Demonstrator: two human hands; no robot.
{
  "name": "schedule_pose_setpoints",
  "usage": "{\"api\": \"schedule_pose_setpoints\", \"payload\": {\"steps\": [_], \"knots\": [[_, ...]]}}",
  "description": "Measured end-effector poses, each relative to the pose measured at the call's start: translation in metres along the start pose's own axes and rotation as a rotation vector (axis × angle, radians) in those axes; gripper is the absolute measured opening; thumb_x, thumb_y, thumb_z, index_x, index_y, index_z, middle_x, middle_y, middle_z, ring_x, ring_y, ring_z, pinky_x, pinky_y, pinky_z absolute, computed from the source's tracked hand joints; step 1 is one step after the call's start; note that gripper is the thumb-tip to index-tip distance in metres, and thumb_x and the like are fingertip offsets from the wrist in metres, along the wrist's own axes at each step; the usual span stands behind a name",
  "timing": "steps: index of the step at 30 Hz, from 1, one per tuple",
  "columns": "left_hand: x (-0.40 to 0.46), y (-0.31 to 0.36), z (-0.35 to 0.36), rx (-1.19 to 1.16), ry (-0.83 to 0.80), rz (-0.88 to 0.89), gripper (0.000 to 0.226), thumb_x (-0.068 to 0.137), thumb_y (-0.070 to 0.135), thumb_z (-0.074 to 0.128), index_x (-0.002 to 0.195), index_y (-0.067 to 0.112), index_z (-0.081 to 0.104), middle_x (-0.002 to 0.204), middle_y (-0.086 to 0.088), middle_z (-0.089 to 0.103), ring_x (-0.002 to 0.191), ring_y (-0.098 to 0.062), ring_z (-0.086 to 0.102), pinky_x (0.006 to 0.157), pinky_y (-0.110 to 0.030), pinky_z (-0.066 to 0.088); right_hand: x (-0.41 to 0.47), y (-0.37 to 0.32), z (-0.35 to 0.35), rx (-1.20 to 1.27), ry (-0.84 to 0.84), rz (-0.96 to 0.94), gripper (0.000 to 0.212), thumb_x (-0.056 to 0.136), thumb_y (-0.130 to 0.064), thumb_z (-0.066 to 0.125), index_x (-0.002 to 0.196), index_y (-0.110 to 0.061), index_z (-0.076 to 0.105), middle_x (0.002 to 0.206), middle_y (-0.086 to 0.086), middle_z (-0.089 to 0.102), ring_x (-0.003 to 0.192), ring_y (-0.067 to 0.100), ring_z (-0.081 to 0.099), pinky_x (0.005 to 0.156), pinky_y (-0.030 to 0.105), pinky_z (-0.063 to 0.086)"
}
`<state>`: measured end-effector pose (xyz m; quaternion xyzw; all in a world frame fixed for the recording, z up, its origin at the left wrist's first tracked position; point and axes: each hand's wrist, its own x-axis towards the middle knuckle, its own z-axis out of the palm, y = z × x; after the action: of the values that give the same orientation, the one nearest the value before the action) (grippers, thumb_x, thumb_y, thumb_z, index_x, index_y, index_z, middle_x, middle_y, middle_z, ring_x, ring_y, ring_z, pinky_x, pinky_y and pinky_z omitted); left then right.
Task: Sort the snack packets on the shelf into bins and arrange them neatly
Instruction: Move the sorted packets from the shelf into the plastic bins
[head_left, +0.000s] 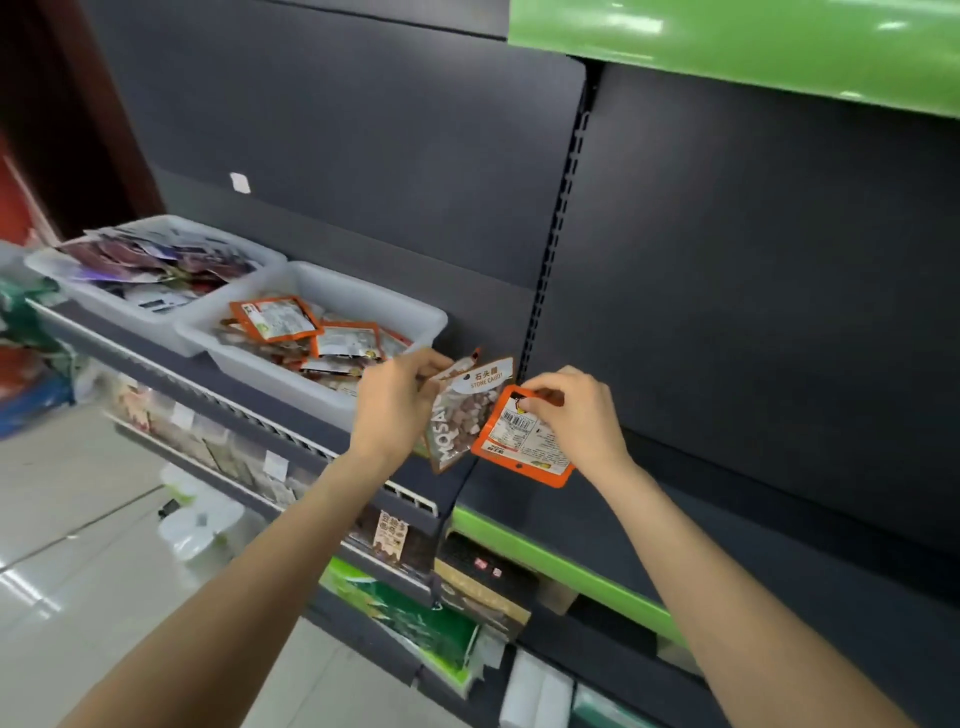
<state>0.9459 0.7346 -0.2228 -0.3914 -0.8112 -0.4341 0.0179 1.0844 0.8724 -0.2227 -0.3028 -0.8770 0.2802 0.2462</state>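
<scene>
Two translucent white bins sit side by side on the dark shelf (291, 431): the far bin (156, 312) is heaped with purple and dark packets too jumbled to count, and the near bin (332, 384) holds orange-edged packets, of which two lie clearly on top and the rest are a mixed pile beneath. Two more packets are in the person's hands, just right of the near bin's corner. The left hand (392, 402), arm stretched forward from the lower left, has its fingers curled around the top of a clear stone candy packet (465, 415) that hangs down tilted, its white label header upward; something orange-tipped shows behind it, but what it is cannot be told. The right hand (576, 415), arm reaching in from the lower right, pinches the upper corner of an orange packet (522, 439) between thumb and fingertips, barcode side facing the camera. The two held packets overlap at their edges. Both hands hover above the shelf's front lip, close to the slotted upright (558, 223) that divides the dark back panels. To the right of that upright the shelf bay is open and bare-backed, under a green header board (727, 47). Lower shelves carry boxed goods.
</scene>
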Motion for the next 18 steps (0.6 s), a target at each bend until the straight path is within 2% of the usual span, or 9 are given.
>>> {"api": "schedule_pose_setpoints", "payload": {"steps": [4, 8, 12, 15, 18], "knots": [[0.039, -0.040, -0.030, -0.043, 0.072, -0.037, 0.023, 0.085, -0.001, 0.064, 0.103, 0.011, 0.072, 0.096, -0.002, 0.072, 0.084, -0.014, 0.064, 0.077, -0.026, 0.049, 0.044, -0.034, 0.034, 0.000, -0.014, -0.042, 0.013, 0.085, -0.018, 0.069, 0.098, -0.019, 0.074, 0.089, -0.002, 0.059, 0.085, 0.014, 0.057, 0.072, 0.033, 0.047], [0.087, -0.072, -0.053, -0.092, 0.111, -0.071, 0.022, 0.085, -0.004, 0.062, 0.100, 0.009, 0.071, 0.086, 0.001, 0.070, 0.078, -0.012, 0.063, 0.074, -0.023, 0.048, 0.096, -0.059, 0.060, 0.021, -0.001, -0.080, 0.012, 0.085, -0.020, 0.069, 0.096, -0.021, 0.074, 0.087, -0.006, 0.058, 0.084, 0.014, 0.058, 0.070, 0.032, 0.046], [0.131, -0.110, -0.071, -0.187, 0.173, -0.197, 0.017, 0.085, 0.000, 0.066, 0.099, 0.010, 0.070, 0.085, 0.001, 0.067, 0.075, -0.009, 0.060, 0.061, -0.005, 0.040, 0.141, -0.079, 0.084, 0.040, -0.011, -0.077, 0.011, 0.087, -0.026, 0.067, 0.096, -0.025, 0.071, 0.093, -0.008, 0.057, 0.099, 0.022, 0.055, 0.081, 0.042, 0.049], [0.153, -0.147, -0.078, -0.224, 0.160, -0.284, 0.018, 0.085, 0.003, 0.067, 0.103, 0.007, 0.069, 0.088, -0.001, 0.068, 0.077, -0.013, 0.062, 0.059, -0.006, 0.040, 0.162, -0.095, 0.109, 0.042, -0.009, -0.068, 0.012, 0.087, -0.025, 0.067, 0.098, -0.024, 0.071, 0.095, -0.006, 0.059, 0.101, 0.024, 0.055, 0.085, 0.042, 0.048], [0.168, -0.183, -0.081, -0.190, 0.126, -0.305, 0.021, 0.085, 0.003, 0.068, 0.105, 0.007, 0.070, 0.092, -0.004, 0.070, 0.078, -0.012, 0.060, 0.064, -0.014, 0.042, 0.179, -0.109, 0.137, 0.122, 0.010, -0.037, 0.012, 0.084, -0.018, 0.070, 0.095, -0.019, 0.072, 0.093, -0.003, 0.064, 0.093, 0.020, 0.060, 0.087, 0.039, 0.048]]}}
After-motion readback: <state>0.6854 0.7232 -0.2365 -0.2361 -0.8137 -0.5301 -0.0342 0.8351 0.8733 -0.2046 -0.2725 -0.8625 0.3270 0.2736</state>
